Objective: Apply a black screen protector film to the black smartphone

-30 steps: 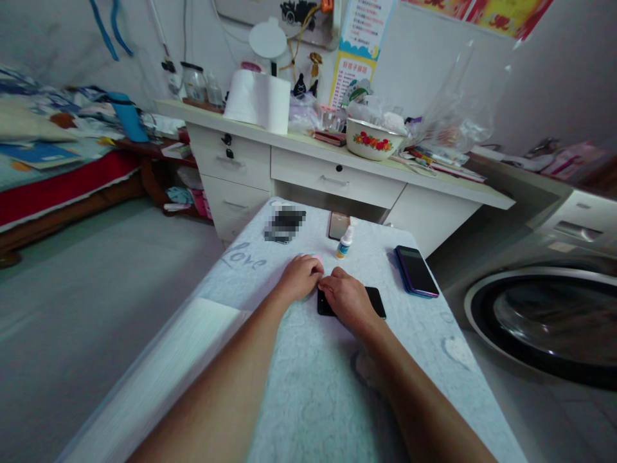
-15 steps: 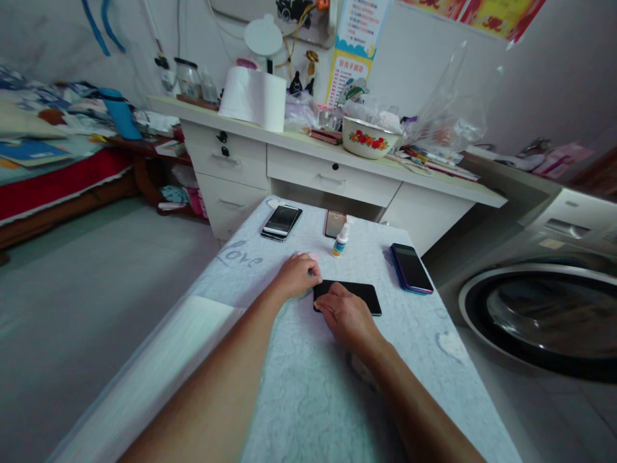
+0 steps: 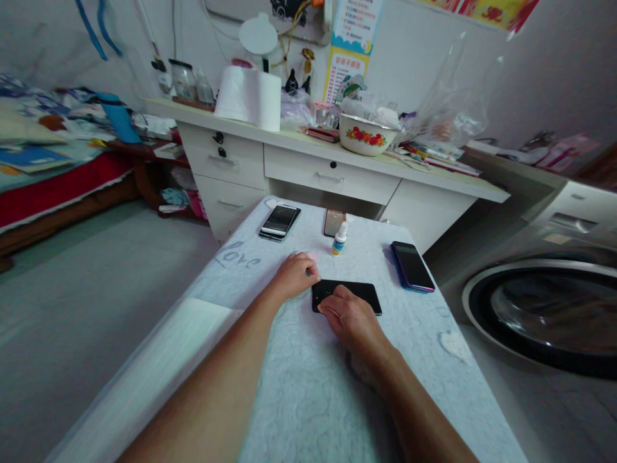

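Observation:
A black phone (image 3: 359, 294) lies flat on the cloth-covered table (image 3: 299, 386). My left hand (image 3: 296, 275) is closed at its left end, with fingertips at the upper left corner; anything between them is too small to name. My right hand (image 3: 344, 312) rests over the phone's lower left part, its fingers pinched together on something I cannot make out. Just behind the phone stands a small white bottle (image 3: 339, 240) with a blue and orange label. A pink round thing (image 3: 313, 256) shows beside my left hand.
Stacked phones lie at the back left (image 3: 279, 222) and at the right (image 3: 413, 267). Behind the bottle is another phone (image 3: 334, 222). A desk (image 3: 308, 168) holds a paper roll (image 3: 248, 98) and a flowered bowl (image 3: 367, 136). At the right is a washing machine (image 3: 573, 222).
My right hand has shifted slightly to the right over the phone. My left hand has stayed at the phone's corner. The whole view has tilted a little.

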### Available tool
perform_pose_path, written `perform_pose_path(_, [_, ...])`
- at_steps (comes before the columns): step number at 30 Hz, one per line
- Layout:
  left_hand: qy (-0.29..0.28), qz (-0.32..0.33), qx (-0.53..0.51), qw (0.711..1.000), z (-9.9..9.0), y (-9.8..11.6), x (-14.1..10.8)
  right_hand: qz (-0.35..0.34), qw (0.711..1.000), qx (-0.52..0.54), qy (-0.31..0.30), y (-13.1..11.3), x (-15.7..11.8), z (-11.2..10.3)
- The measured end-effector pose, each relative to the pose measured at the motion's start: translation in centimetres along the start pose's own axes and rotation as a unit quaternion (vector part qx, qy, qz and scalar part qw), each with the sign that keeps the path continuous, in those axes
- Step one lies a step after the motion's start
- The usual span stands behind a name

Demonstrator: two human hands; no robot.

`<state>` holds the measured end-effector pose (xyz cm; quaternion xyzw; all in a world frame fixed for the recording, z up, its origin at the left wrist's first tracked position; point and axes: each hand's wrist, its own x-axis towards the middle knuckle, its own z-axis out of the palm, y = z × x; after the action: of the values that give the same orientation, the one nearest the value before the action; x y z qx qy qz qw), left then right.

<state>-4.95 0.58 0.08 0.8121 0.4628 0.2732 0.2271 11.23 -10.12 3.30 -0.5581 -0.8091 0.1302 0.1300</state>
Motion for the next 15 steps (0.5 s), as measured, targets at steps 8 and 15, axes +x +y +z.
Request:
perform_pose_path(8, [0.001,-0.003,0.008,1.000,0.0,0.1,0.0,0.030,0.999,-0.027,-0.002,1.2,-0.2,-1.0])
perform_pose_path(15, [0.003,-0.001,0.013,1.000,0.1,0.0,0.1,0.017,1.000,-0.015,0.000,0.8,0.0,-0.3])
